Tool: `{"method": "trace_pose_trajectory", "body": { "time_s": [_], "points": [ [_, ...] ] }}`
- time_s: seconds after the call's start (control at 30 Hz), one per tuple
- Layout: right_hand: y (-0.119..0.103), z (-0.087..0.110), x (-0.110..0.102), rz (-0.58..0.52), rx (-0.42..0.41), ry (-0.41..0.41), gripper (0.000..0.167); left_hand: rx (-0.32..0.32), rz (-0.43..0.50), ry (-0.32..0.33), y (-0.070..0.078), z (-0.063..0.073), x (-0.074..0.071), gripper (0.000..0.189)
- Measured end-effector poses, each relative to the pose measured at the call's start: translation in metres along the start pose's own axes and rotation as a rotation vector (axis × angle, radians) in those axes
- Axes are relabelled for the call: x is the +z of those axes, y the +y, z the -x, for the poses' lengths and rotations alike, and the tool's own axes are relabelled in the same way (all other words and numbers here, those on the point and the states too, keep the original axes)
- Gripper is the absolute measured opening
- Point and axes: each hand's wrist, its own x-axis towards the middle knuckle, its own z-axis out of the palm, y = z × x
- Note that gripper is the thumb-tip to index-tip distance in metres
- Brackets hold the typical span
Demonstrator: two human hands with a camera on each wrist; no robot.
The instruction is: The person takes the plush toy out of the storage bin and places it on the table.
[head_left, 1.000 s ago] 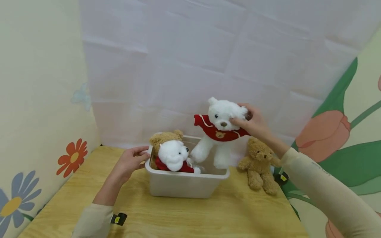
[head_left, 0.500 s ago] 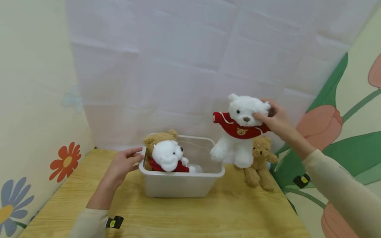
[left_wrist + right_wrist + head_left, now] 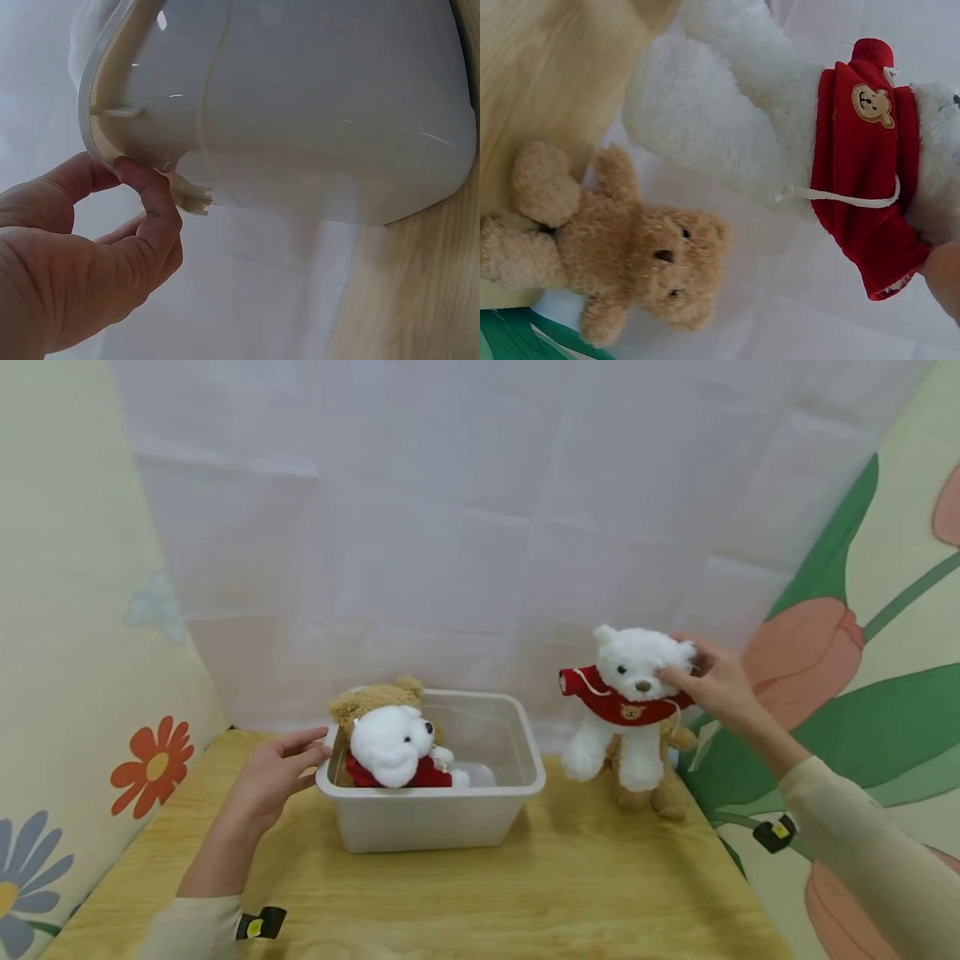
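My right hand (image 3: 716,681) grips a white teddy bear (image 3: 637,756) in a red hoodie by the side of its head. The bear hangs upright right of the bin, overlapping a brown teddy bear (image 3: 600,247) seated on the table behind it. My left hand (image 3: 112,247) pinches the left rim of a pale plastic bin (image 3: 427,818) between thumb and fingers. Inside the bin's left end lie another white teddy bear (image 3: 386,743) in red and, behind it, a brown teddy bear (image 3: 375,697), mostly hidden.
The bin stands on a wooden table (image 3: 450,902). A creased white cloth (image 3: 450,527) hangs behind it. Painted walls with a red flower (image 3: 156,766) and tulips (image 3: 806,652) close in the left and right sides.
The white bear in my right hand has moved right, from over the bin to in front of the seated brown bear, and lately lower. My left hand stays at the bin's rim.
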Motion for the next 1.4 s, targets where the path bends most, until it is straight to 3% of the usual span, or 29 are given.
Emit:
{"method": "trace_pose_trajectory", "body": {
  "time_s": [0.23, 0.43, 0.67, 0.83, 0.9, 1.13, 1.4],
  "points": [
    [0.030, 0.010, 0.028, 0.008, 0.113, -0.066, 0.061, -0.014, 0.002, 0.026, -0.003, 0.014, -0.017, 0.061],
    [0.054, 0.013, 0.051, -0.051, 0.192, -0.111, 0.063, -0.021, 0.035, 0.023, -0.003, 0.023, -0.026, 0.062],
    [0.083, 0.012, 0.073, -0.121, 0.195, -0.240, 0.061, -0.023, 0.053, 0.005, -0.001, 0.038, -0.030, 0.062],
    [0.097, 0.012, 0.082, -0.138, 0.260, -0.286, 0.059, -0.006, 0.083, -0.003, 0.001, 0.046, -0.032, 0.065],
    [0.100, 0.012, 0.084, -0.134, 0.294, -0.287, 0.060, -0.004, 0.093, -0.007, 0.002, 0.048, -0.033, 0.065],
    [0.125, 0.011, 0.096, -0.014, 0.267, -0.216, 0.061, -0.018, 0.068, -0.013, 0.004, 0.044, -0.035, 0.060],
    [0.138, 0.010, 0.113, -0.170, 0.334, -0.157, 0.058, -0.021, 0.026, -0.003, 0.004, 0.042, -0.033, 0.063]
  ]
}}
